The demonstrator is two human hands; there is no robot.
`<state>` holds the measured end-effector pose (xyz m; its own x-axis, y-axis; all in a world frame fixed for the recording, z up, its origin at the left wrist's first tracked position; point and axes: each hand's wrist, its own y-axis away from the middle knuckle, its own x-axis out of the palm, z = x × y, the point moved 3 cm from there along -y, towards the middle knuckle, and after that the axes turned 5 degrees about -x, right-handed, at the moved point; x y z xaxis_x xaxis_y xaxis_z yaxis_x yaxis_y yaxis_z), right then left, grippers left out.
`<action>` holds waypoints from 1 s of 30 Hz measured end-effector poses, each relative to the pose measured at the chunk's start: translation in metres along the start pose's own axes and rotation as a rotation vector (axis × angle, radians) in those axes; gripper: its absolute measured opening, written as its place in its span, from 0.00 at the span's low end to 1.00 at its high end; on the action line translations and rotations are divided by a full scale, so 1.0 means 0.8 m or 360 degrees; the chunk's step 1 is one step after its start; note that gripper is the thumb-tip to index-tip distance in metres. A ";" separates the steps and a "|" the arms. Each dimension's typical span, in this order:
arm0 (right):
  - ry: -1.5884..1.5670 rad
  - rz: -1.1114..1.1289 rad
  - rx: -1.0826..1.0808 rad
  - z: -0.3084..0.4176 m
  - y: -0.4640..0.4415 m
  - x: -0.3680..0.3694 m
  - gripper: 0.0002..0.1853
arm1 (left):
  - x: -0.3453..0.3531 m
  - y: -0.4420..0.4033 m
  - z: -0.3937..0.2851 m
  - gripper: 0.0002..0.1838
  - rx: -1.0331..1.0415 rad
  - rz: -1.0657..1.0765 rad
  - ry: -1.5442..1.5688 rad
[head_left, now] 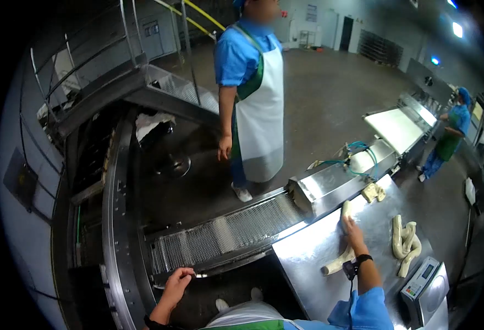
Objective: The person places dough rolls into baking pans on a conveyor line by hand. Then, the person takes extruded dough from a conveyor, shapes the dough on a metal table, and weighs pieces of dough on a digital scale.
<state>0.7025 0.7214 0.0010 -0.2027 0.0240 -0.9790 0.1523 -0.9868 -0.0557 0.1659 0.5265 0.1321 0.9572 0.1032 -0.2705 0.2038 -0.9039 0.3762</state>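
My right hand (354,233) is closed on a pale dough roll (346,210) above the left part of the steel table (308,258). Under my right forearm another dough piece (336,264) lies on the table. Several twisted dough strips (405,242) rest farther right, and small dough lumps (373,192) lie at the table's far edge. Over at the left, my left hand (179,281) is beside the near edge of the mesh conveyor (225,234), its fingers pressed together. Whatever it holds, if anything, is too small to name.
A person in a white apron (264,115) stands beyond the conveyor. A steel machine housing (330,187) adjoins the table's far side. A digital scale (424,289) sits at the table's right corner. Another person (451,132) stands by the far belt (395,129). Metal stairs rise at the left.
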 end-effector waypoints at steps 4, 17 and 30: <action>0.0075 0.0100 -0.0045 0.034 0.012 0.013 0.31 | 0.007 -0.010 -0.019 0.09 -0.0003 0.0155 -0.0012; 0.0076 -0.0449 0.0039 0.151 0.100 0.032 0.18 | 0.003 0.010 -0.016 0.09 0.0427 0.0220 -0.0069; 0.0242 -0.0238 0.0690 0.056 0.045 0.041 0.23 | -0.066 0.066 0.036 0.10 0.0269 -0.0177 0.0011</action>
<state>0.6579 0.6796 -0.0246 -0.0427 0.1621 -0.9858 -0.2916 -0.9458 -0.1429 0.1201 0.4610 0.1408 0.9322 0.2088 -0.2957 0.2715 -0.9435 0.1900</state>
